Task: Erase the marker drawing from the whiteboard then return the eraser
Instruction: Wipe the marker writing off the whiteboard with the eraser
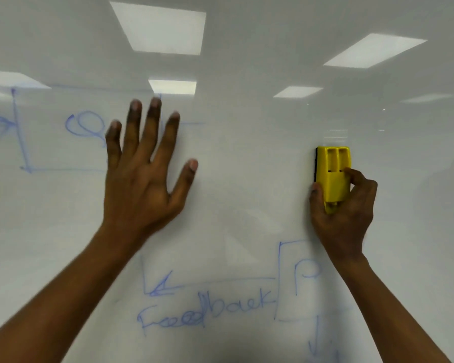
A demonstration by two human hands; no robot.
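The whiteboard point(247, 179) fills the whole view. My right hand point(344, 216) grips a yellow eraser point(333, 174) and holds its black felt side against the board at the right. My left hand point(144, 169) is spread flat, fingers apart, against the board left of centre and holds nothing. Blue marker drawing shows at the left as a box with a loop point(84, 127), partly behind my left hand. Below, there is the word "Feedback" point(205, 310), an arrow point(160, 286) and a box with a letter point(299, 279), partly behind my right forearm.
Ceiling light panels reflect in the glossy board at the top point(163, 27). The stretch of board between my two hands carries only faint smears.
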